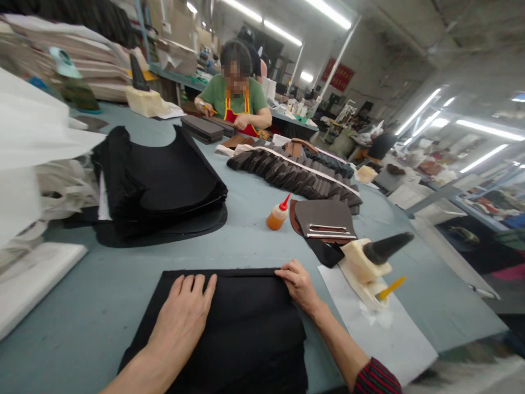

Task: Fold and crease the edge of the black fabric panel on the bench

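Observation:
Black fabric lies stacked in front of me, with a narrow fold along its far edge. My left hand rests flat on the fabric's left part, fingertips at the fold. At the far right corner, my right hand pinches the folded edge between thumb and fingers. Beyond the hands stands a small bottle with a red nozzle and amber liquid. To the right sits a cream-coloured glue container with a black cone-shaped part and a yellow stick, on a white sheet.
A tall pile of curved black pieces stands at left, beside white material. Grey pocket-like pieces lie beyond the container. A row of dark strips crosses the table farther back. Opposite, a person in a green shirt works.

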The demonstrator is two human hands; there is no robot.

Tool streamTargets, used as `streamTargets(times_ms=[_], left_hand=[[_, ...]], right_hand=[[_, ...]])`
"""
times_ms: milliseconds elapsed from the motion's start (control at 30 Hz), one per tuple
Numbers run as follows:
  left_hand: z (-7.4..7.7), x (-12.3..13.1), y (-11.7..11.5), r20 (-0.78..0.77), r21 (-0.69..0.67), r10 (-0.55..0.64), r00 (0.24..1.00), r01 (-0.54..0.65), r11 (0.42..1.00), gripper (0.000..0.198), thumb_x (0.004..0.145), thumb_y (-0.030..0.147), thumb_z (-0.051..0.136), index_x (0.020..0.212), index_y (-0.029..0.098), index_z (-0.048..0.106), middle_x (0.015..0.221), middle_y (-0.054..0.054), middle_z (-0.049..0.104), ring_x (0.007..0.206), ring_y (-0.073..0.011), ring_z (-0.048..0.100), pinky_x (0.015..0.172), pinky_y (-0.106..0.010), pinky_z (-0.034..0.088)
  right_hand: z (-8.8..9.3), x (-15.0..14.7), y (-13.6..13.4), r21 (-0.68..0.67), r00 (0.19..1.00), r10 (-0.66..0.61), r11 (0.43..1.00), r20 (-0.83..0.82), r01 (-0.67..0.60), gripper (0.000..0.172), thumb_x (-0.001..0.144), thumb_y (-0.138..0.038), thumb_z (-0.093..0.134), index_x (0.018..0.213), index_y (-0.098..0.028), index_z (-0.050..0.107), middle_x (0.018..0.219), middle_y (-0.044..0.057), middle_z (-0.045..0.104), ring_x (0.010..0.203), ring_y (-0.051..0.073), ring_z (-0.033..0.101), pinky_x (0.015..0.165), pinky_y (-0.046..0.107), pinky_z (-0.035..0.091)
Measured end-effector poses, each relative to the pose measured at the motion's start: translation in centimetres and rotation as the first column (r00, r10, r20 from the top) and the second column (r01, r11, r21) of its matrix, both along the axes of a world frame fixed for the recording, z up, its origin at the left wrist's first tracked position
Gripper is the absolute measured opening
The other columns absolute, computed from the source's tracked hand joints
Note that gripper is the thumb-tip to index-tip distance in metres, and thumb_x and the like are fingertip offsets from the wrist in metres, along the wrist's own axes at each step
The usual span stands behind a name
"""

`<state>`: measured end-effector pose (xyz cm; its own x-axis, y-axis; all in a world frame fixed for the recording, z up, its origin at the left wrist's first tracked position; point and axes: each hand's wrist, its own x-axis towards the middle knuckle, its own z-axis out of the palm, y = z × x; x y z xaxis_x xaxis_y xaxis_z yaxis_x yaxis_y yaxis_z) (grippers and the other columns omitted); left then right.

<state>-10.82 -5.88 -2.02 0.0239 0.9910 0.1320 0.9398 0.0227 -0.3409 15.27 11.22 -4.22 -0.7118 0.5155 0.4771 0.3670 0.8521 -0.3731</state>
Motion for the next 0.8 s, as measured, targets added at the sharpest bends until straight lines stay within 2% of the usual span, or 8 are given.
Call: streamTargets(times_ms=[100, 200, 300, 367, 467, 600, 733, 800], left_hand=[[0.3, 1.0, 0.7, -0.017, 0.003, -0.057, 0.998, 0.058, 0.998, 0.053, 0.08, -0.002, 0.036, 0.127, 0.008, 0.058, 0.113, -0.021, 0.064, 0.102, -0.0288, 0.061, 0.09, -0.042, 0.049], [0.5, 2.2, 1.5, 0.0, -0.053, -0.055, 0.999, 0.055, 0.997, 0.06, 0.081, -0.003, 0.033, 0.135, 0.016, 0.05, 0.092, -0.015, 0.066, 0.081, -0.0242, 0.062, 0.076, -0.039, 0.051], [1.0, 3.6, 2.2, -0.031, -0.058, -0.106, 0.994, 0.104, 0.993, 0.053, 0.081, -0.002, 0.033, 0.127, 0.007, 0.058, 0.099, -0.019, 0.065, 0.089, -0.0264, 0.061, 0.083, -0.042, 0.049], [1.4, 4.6, 2.6, -0.045, -0.07, -0.109, 0.993, 0.106, 0.992, 0.052, 0.081, -0.002, 0.032, 0.126, 0.004, 0.058, 0.103, -0.021, 0.064, 0.091, -0.0266, 0.061, 0.081, -0.039, 0.049], [2.1, 6.1, 3.3, -0.016, -0.124, -0.073, 0.997, 0.071, 0.99, 0.058, 0.082, -0.002, 0.029, 0.133, 0.013, 0.053, 0.091, -0.015, 0.065, 0.08, -0.0236, 0.062, 0.071, -0.036, 0.049], [2.6, 9.1, 4.8, -0.025, -0.146, -0.076, 0.997, 0.072, 0.987, 0.052, 0.084, 0.0, 0.029, 0.125, 0.01, 0.06, 0.1, -0.02, 0.065, 0.089, -0.0263, 0.064, 0.076, -0.038, 0.05], [2.4, 11.7, 5.9, -0.063, -0.206, 0.031, 0.998, -0.043, 0.978, 0.068, 0.086, 0.0, 0.028, 0.146, 0.032, 0.029, 0.106, -0.022, 0.067, 0.088, -0.0314, 0.068, 0.065, -0.037, 0.05], [2.6, 11.5, 5.9, -0.047, -0.229, 0.008, 0.999, -0.019, 0.973, 0.069, 0.085, -0.002, 0.027, 0.144, 0.034, 0.033, 0.104, -0.021, 0.069, 0.084, -0.03, 0.069, 0.064, -0.036, 0.05]], right_hand=[[-0.1, 0.7, -0.1, 0.03, 0.999, 0.006, 1.0, 0.054, -0.007, 0.028, 0.094, -0.01, 0.044, 0.103, -0.02, 0.068, 0.089, 0.007, 0.065, 0.082, 0.016, 0.058, 0.071, 0.03, 0.051], [-0.3, 1.0, -0.1, 0.096, 0.993, 0.006, 0.995, 0.118, -0.017, 0.029, 0.094, -0.01, 0.043, 0.108, -0.018, 0.067, 0.094, 0.008, 0.066, 0.085, 0.016, 0.06, 0.071, 0.028, 0.053], [-0.4, 1.2, -0.1, 0.16, 0.986, -0.001, 0.987, 0.169, -0.026, 0.028, 0.095, -0.011, 0.042, 0.108, -0.017, 0.066, 0.096, 0.008, 0.067, 0.087, 0.016, 0.061, 0.071, 0.027, 0.053], [-0.5, 1.4, -0.1, 0.183, 0.98, -0.004, 0.982, 0.2, -0.033, 0.027, 0.095, -0.011, 0.043, 0.109, -0.016, 0.065, 0.097, 0.008, 0.067, 0.088, 0.016, 0.061, 0.071, 0.026, 0.053], [-0.3, 1.4, -0.2, 0.223, 0.968, -0.015, 0.974, 0.252, -0.043, 0.025, 0.095, -0.011, 0.044, 0.11, -0.017, 0.063, 0.097, 0.007, 0.066, 0.088, 0.016, 0.06, 0.069, 0.025, 0.052], [0.3, 1.1, -0.5, 0.291, 0.941, -0.041, 0.955, 0.336, -0.062, 0.022, 0.096, -0.014, 0.044, 0.108, -0.016, 0.063, 0.093, 0.007, 0.065, 0.085, 0.016, 0.059, 0.066, 0.026, 0.052], [0.8, 1.0, -0.9, 0.327, 0.913, -0.05, 0.94, 0.405, -0.093, 0.022, 0.096, -0.016, 0.044, 0.109, -0.011, 0.062, 0.092, 0.009, 0.065, 0.08, 0.018, 0.057, 0.065, 0.029, 0.052], [0.8, 1.2, -1.1, 0.339, 0.914, -0.053, 0.936, 0.403, -0.095, 0.024, 0.096, -0.014, 0.044, 0.111, -0.009, 0.062, 0.095, 0.011, 0.065, 0.081, 0.019, 0.057, 0.068, 0.031, 0.053]])
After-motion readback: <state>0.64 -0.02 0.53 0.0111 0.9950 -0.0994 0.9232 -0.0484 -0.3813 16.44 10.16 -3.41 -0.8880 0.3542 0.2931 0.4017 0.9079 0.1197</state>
